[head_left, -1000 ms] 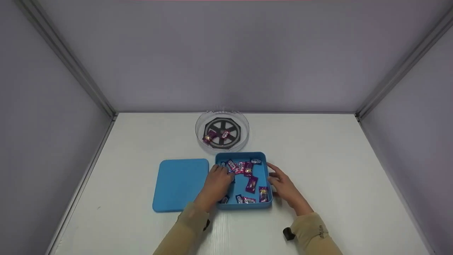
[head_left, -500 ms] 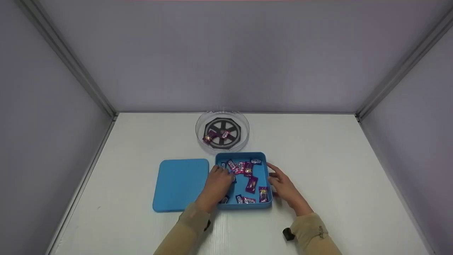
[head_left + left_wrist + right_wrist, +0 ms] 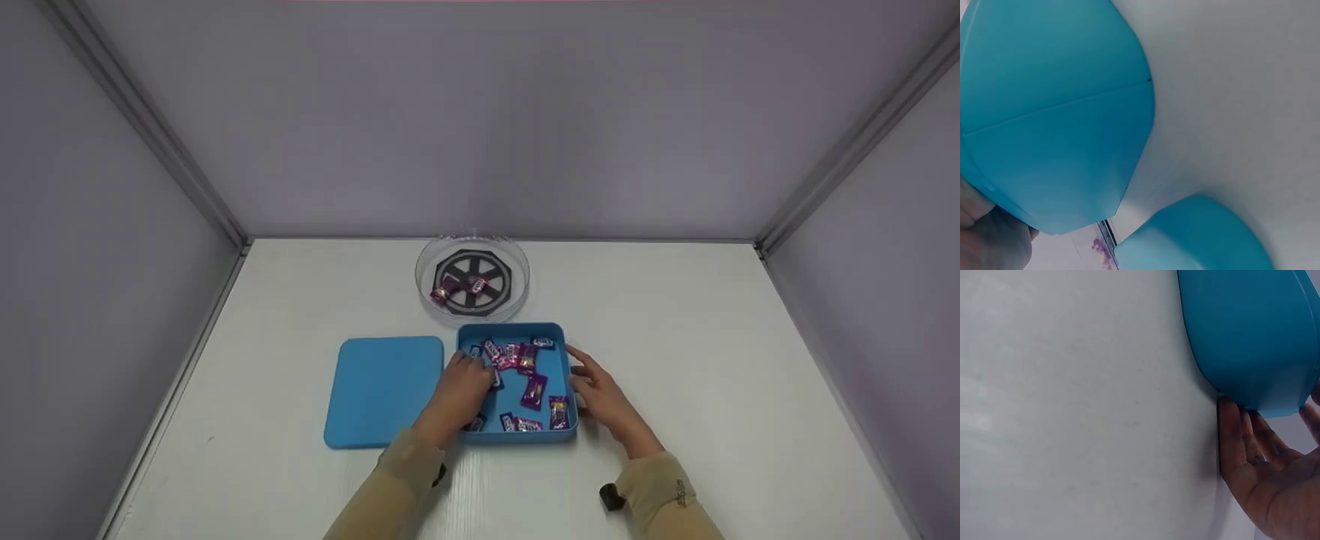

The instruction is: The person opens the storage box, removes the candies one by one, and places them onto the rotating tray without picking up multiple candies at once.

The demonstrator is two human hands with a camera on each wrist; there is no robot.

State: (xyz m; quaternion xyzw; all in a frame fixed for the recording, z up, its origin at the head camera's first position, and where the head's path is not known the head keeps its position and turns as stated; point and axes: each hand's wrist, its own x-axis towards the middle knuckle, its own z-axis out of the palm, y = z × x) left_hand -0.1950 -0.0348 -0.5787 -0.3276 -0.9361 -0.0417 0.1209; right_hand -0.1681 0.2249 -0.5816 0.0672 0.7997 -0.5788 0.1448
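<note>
A blue square box (image 3: 513,437) without its lid holds several small wrapped candies, purple, pink and dark blue. My left hand (image 3: 461,390) reaches over its left wall, fingers bent down among the candies. Close by the fingers lies a dark blue candy (image 3: 496,378); whether they pinch one is hidden. In the left wrist view, part of that hand (image 3: 994,242) shows past the box wall (image 3: 1061,163). My right hand (image 3: 604,397) touches the box's right side, its fingers extended. The right wrist view shows the fingertips of this hand (image 3: 1275,478) against the box wall (image 3: 1252,343).
A flat blue lid (image 3: 384,391) lies on the white table (image 3: 660,322) just left of the box. Behind the box stands a clear round dish (image 3: 517,300) with a dark wheel pattern; a purple candy (image 3: 445,290) and a pink candy (image 3: 478,285) are in it.
The left hand's fingers shift slightly inside the box, and more of the dark blue candy beside them shows. The right hand, box, lid and dish stay in place.
</note>
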